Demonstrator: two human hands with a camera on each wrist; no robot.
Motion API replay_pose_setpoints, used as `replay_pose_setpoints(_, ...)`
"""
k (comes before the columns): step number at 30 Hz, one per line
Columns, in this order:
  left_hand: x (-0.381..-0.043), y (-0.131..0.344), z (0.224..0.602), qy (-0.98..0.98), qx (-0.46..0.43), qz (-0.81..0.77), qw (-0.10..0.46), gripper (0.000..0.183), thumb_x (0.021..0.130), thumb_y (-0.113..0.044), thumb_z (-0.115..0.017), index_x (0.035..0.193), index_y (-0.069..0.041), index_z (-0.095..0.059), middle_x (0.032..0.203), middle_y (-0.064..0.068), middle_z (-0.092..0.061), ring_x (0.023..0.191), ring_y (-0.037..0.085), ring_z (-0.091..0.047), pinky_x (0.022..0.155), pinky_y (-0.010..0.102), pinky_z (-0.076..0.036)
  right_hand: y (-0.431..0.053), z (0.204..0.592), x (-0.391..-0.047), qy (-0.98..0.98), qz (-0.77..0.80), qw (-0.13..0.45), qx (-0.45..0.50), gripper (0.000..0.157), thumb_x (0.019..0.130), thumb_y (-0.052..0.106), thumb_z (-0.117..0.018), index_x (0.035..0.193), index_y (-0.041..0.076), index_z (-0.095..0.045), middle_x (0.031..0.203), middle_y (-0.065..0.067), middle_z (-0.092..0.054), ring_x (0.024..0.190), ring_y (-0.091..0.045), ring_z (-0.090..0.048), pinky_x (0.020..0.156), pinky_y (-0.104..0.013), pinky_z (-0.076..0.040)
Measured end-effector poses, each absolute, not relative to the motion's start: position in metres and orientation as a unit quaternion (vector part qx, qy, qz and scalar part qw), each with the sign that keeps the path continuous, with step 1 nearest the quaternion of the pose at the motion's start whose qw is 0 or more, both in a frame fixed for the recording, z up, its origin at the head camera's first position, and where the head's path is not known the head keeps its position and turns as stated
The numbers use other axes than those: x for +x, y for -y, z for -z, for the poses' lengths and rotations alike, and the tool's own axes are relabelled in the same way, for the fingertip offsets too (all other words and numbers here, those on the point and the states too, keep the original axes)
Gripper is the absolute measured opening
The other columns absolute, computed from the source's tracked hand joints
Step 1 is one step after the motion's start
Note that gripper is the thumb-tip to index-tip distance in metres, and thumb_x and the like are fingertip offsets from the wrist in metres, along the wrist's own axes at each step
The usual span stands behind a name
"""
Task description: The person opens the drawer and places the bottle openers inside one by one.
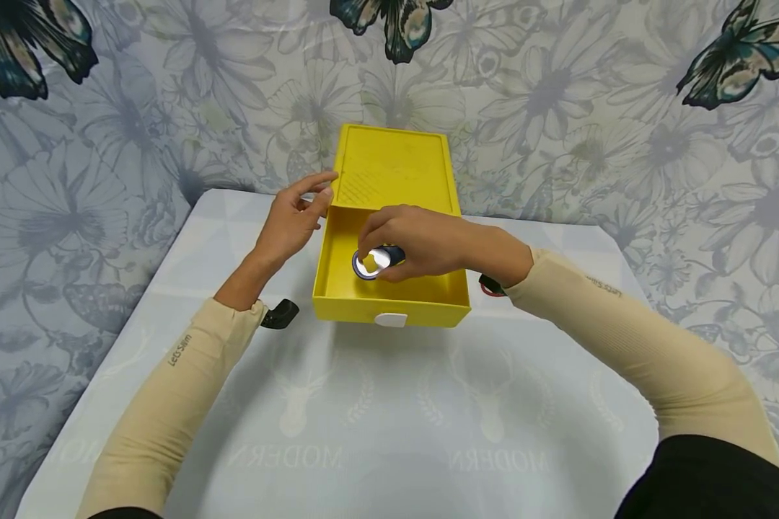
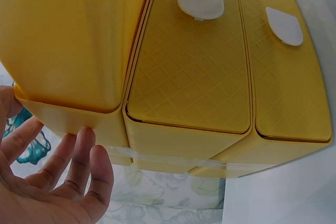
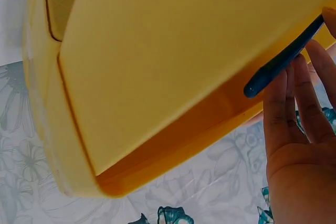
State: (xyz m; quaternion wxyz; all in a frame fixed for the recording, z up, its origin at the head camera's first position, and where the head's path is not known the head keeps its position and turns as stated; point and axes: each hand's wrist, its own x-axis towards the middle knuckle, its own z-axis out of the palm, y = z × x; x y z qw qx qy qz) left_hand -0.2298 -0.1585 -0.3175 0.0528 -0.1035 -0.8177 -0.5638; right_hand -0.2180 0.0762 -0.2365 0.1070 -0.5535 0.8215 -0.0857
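A yellow drawer unit (image 1: 392,162) stands at the back of the table, its top drawer (image 1: 428,311) pulled out. Over the drawer, my right hand (image 1: 422,241) grips a round, blue-rimmed object (image 1: 389,254) with a shiny face and dark blue handle; its exact kind is unclear. The right wrist view shows its handle (image 3: 273,74) between thumb and fingers. My left hand (image 1: 285,227) is at the unit's left side. In the left wrist view, its fairly straight fingers (image 2: 84,156) touch or nearly touch the casing, with part of the thumb out of frame.
Two lower drawers with white pull tabs (image 2: 201,2) are closed below the open one. A pale printed cloth covers the table (image 1: 389,404). Directly behind the unit is a floral wall covering (image 1: 539,108) with butterflies.
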Motion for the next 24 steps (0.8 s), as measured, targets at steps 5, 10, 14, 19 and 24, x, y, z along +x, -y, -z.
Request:
replay_pose_setpoints(5,-0.23,0.159,0.316,0.818,-0.099,0.565,0.048,0.043,0.106,-0.04,-0.049,0.147,-0.028,-0.052,0.139,0.009,-0.054,0.1,0.021,-0.059,0.089,0.045,-0.053,-0.066,0.237,-0.218,-0.815,0.077,0.125,-0.561,0.025,0.09,0.025,-0.076,0.114,0.016,-0.074,0.122,0.0,-0.066,0.113,-0.014,-0.058,0.101,-0.03,-0.047)
replay_pose_setpoints(10,-0.229,0.159,0.316,0.82,-0.094,0.563,0.043,0.043,0.106,-0.04,-0.048,0.148,-0.029,-0.052,0.139,0.009,-0.054,0.1,0.022,-0.059,0.089,0.045,-0.052,-0.058,0.241,-0.217,-0.811,0.058,0.144,-0.564,0.027,0.09,0.028,-0.076,0.115,0.017,-0.073,0.122,0.001,-0.066,0.114,-0.013,-0.057,0.102,-0.028,-0.046)
replay_pose_setpoints(14,-0.229,0.159,0.316,0.82,-0.1,0.562,0.045,0.044,0.106,-0.04,-0.048,0.148,-0.029,-0.051,0.138,0.009,-0.054,0.1,0.021,-0.059,0.087,0.041,-0.052,-0.056,0.243,-0.216,-0.808,0.058,0.15,-0.566,0.026,0.091,0.027,-0.076,0.114,0.016,-0.073,0.121,0.001,-0.066,0.112,-0.013,-0.058,0.1,-0.027,-0.047)
replay_pose_setpoints(19,-0.229,0.159,0.317,0.816,-0.105,0.567,0.049,0.044,0.106,-0.039,-0.049,0.148,-0.028,-0.052,0.138,0.008,-0.054,0.099,0.021,-0.06,0.087,0.045,-0.053,-0.054,0.247,-0.217,-0.808,0.071,0.136,-0.569,0.025,0.092,0.026,-0.075,0.114,0.013,-0.073,0.121,-0.001,-0.066,0.114,-0.014,-0.059,0.102,-0.027,-0.047)
replay_pose_setpoints(24,-0.229,0.159,0.317,0.814,-0.101,0.569,0.049,0.044,0.105,-0.04,-0.049,0.147,-0.029,-0.052,0.136,0.008,-0.055,0.099,0.021,-0.06,0.089,0.047,-0.053,-0.056,0.245,-0.217,-0.82,0.079,0.113,-0.555,0.031,0.092,0.031,-0.075,0.115,0.01,-0.072,0.122,-0.002,-0.067,0.115,-0.016,-0.06,0.103,-0.029,-0.047)
